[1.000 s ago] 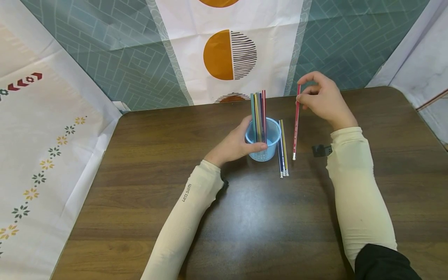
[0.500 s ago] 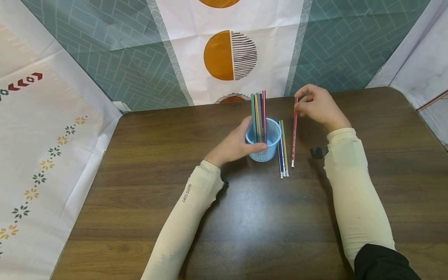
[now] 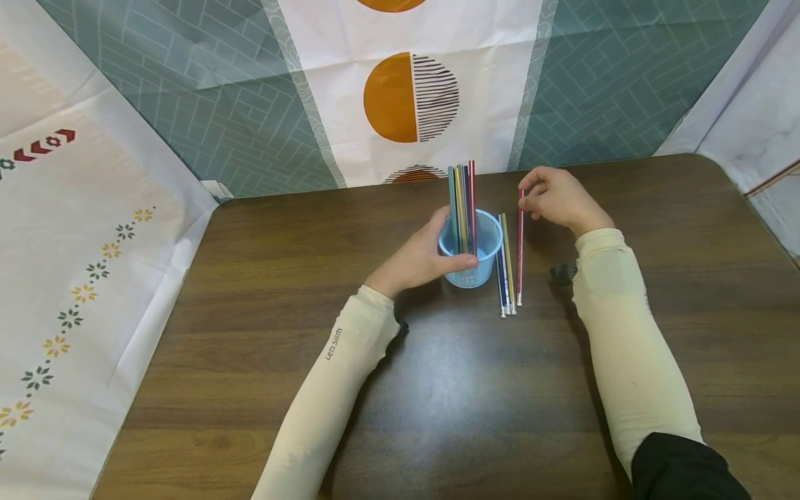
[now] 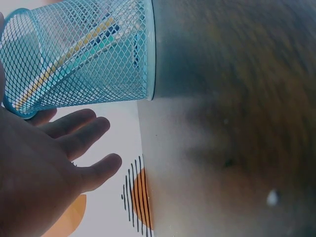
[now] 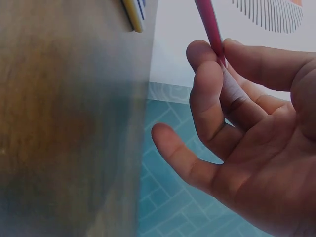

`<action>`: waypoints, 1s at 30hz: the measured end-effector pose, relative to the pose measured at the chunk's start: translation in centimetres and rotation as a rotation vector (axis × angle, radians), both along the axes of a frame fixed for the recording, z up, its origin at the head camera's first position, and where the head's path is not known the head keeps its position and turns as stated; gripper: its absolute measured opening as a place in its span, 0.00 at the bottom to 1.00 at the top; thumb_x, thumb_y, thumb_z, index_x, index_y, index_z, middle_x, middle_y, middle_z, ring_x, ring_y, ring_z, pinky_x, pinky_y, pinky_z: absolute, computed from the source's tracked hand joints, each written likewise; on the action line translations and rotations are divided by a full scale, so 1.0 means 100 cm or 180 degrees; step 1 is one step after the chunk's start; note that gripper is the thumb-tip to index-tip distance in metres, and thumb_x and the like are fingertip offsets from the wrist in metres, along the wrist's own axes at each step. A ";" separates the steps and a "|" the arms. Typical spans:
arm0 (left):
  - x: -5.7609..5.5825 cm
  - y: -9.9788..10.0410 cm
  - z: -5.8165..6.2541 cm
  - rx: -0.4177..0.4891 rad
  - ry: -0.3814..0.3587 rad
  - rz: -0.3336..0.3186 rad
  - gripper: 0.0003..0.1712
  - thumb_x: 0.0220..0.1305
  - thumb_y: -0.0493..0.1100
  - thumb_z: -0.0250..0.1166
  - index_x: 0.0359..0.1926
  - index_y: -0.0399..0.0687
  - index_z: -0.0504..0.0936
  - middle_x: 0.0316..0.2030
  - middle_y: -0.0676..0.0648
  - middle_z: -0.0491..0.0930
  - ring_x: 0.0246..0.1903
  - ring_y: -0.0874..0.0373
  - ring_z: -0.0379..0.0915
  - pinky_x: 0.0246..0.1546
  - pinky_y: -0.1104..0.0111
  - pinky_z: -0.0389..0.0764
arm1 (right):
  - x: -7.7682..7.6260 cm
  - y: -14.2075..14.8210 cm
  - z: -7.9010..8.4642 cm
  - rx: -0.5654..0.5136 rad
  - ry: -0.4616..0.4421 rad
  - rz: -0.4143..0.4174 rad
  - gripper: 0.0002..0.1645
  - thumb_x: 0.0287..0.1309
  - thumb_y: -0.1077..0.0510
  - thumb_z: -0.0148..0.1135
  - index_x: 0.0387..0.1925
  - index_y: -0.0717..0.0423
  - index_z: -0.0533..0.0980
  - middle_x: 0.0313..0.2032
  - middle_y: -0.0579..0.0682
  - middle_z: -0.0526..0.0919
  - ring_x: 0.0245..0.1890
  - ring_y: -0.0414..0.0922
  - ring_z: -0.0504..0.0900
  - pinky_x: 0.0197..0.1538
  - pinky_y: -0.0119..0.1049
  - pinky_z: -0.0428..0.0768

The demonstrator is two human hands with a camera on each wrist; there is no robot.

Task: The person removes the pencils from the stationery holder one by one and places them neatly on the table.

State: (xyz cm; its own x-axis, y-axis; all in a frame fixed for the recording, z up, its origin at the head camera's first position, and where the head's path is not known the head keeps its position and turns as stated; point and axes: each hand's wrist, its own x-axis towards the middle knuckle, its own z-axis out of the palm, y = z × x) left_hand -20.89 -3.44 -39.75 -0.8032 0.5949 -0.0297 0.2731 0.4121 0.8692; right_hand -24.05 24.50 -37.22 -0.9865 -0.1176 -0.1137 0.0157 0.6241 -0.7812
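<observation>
In the head view my left hand holds a light blue mesh pencil cup, its thumb across the near side of the rim. Several coloured pencils stand upright in the cup. The mesh cup rests with its base on the table in the left wrist view, some fingers spread beneath its rim. My right hand pinches a red pencil near its top end, eraser end downward. The right wrist view shows that pencil between thumb and fingertips. Whether its eraser touches the table, I cannot tell.
Just right of the cup, blue, white and yellow pencils lie side by side with erasers toward me. The brown wooden table ends at the back against a patterned cloth. White cloth hangs at the left.
The right hand has moved leftward and down toward the table, bringing the red pencil close beside the lying pencils. The left hand and cup have stayed in place.
</observation>
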 end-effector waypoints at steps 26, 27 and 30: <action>0.000 0.000 0.001 0.0023 0.0072 -0.0040 0.57 0.55 0.64 0.74 0.77 0.60 0.50 0.64 0.51 0.68 0.57 0.55 0.69 0.59 0.54 0.74 | -0.012 -0.004 -0.025 0.0156 -0.0130 -0.0015 0.13 0.66 0.65 0.61 0.50 0.65 0.74 0.35 0.58 0.78 0.27 0.49 0.74 0.29 0.38 0.75; 0.000 0.000 0.001 0.0025 0.0074 -0.0040 0.57 0.56 0.64 0.74 0.77 0.60 0.50 0.64 0.51 0.68 0.57 0.55 0.69 0.59 0.54 0.74 | -0.012 -0.004 -0.025 0.0157 -0.0144 -0.0018 0.12 0.66 0.65 0.61 0.49 0.65 0.75 0.36 0.58 0.78 0.28 0.49 0.75 0.29 0.38 0.76; 0.000 -0.001 0.001 0.0035 0.0054 -0.0040 0.57 0.56 0.64 0.74 0.77 0.61 0.50 0.64 0.52 0.67 0.58 0.55 0.69 0.59 0.54 0.75 | -0.013 -0.005 -0.026 0.0176 -0.0186 0.0002 0.13 0.66 0.64 0.60 0.50 0.65 0.75 0.38 0.59 0.77 0.29 0.50 0.75 0.29 0.38 0.76</action>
